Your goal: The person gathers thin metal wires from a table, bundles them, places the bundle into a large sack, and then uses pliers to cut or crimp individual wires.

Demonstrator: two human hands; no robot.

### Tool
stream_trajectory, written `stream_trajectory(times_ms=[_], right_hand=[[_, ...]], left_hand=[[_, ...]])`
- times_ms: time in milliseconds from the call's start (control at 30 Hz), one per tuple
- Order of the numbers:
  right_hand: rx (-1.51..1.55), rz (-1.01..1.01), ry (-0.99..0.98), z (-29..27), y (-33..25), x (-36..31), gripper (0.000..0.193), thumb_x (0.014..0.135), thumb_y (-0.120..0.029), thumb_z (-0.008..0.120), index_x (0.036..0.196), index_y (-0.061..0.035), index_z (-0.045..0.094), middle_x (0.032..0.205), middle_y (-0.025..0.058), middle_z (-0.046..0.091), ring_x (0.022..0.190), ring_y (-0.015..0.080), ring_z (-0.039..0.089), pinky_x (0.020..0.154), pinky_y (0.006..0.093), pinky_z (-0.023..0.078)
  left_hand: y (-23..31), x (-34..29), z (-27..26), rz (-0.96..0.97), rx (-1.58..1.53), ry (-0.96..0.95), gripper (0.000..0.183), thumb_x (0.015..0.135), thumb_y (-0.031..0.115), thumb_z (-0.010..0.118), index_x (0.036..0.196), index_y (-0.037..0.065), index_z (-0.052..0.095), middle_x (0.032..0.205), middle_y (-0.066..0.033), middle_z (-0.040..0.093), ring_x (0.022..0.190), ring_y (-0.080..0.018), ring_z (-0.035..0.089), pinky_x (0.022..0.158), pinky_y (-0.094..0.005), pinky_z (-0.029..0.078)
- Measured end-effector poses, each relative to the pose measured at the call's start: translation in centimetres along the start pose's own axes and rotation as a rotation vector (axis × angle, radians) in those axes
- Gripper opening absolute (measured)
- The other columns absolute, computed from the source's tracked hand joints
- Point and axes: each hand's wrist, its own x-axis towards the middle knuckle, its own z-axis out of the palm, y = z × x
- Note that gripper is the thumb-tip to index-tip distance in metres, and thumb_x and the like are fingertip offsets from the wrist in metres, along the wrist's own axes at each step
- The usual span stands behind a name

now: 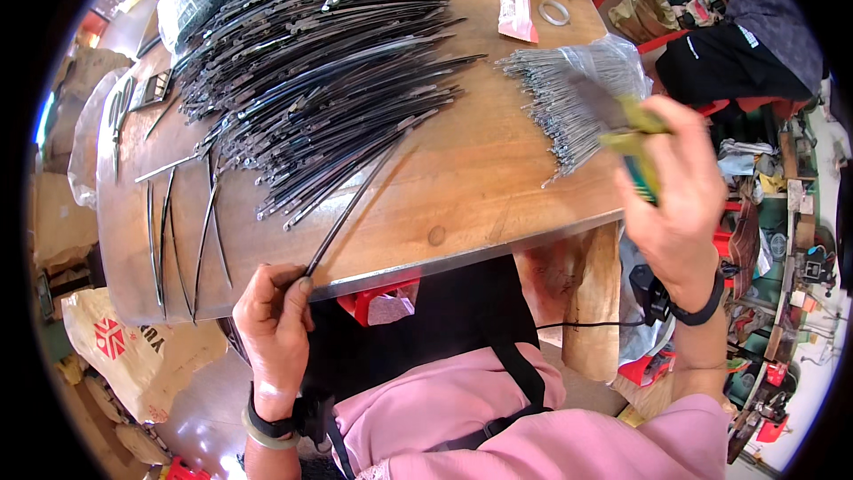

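Observation:
My left hand (274, 316) pinches one end of a thin black cable (352, 207) at the table's front edge. The cable slants up and away to the right, its far end by the big pile. In my right hand (682, 196), raised over the table's right side, are pliers (641, 129) with yellow-green handles, smeared by motion; whether their jaws are open cannot be told. A large pile of black cables (311, 89) with small metal ends lies beyond my left hand. Below the pliers' jaws is a bundle of thin grey wires (564, 107), partly in clear plastic.
Several loose black cables (164, 240) hang toward the table's left edge. A pink-and-white packet (516, 7) and a white ring (554, 12) lie at the back of the wooden table (480, 169). Another person (773, 27) sits at the far right. A printed paper bag (133, 356) stands at the left.

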Motion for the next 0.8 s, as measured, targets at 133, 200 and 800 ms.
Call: stream_trajectory(times_ms=[133, 200, 800], right_hand=[[0.811, 0.452, 0.444, 0.2, -1.8, -2.2, 0.012, 0.089, 0.0, 0.061, 0.101, -0.0004, 0.064, 0.121, 0.0142, 0.058, 0.096, 0.0168, 0.058, 0.084, 0.0318, 0.048], [0.995, 0.648, 0.437, 1.8, -2.7, -4.3, 0.013, 0.089, -0.002, 0.061, 0.101, -0.0007, 0.065, 0.122, 0.0161, 0.057, 0.093, 0.0155, 0.056, 0.082, 0.0301, 0.047], [1.918, 1.086, 0.152, 4.6, -7.2, -8.0, 0.021, 0.085, -0.013, 0.073, 0.099, -0.0032, 0.061, 0.12, 0.0103, 0.051, 0.085, 0.0173, 0.054, 0.066, 0.0293, 0.045]], left_hand=[[0.0, -0.9, 0.2, -0.333, -0.635, -0.08, 0.007, 0.093, 0.003, 0.065, 0.1, 0.0, 0.063, 0.077, -0.0104, 0.064, 0.044, -0.0121, 0.05, 0.037, -0.0223, 0.035], [0.3, -1.9, -0.2, -0.439, -0.905, -0.141, 0.016, 0.092, 0.006, 0.068, 0.105, 0.0, 0.062, 0.079, -0.0135, 0.066, 0.046, -0.0151, 0.053, 0.037, -0.0243, 0.037], [2.1, -4.2, 2.5, -0.495, -0.867, -0.327, 0.018, 0.088, -0.003, 0.07, 0.106, -0.006, 0.066, 0.079, -0.0127, 0.069, 0.051, -0.0113, 0.056, 0.045, -0.0239, 0.042]])
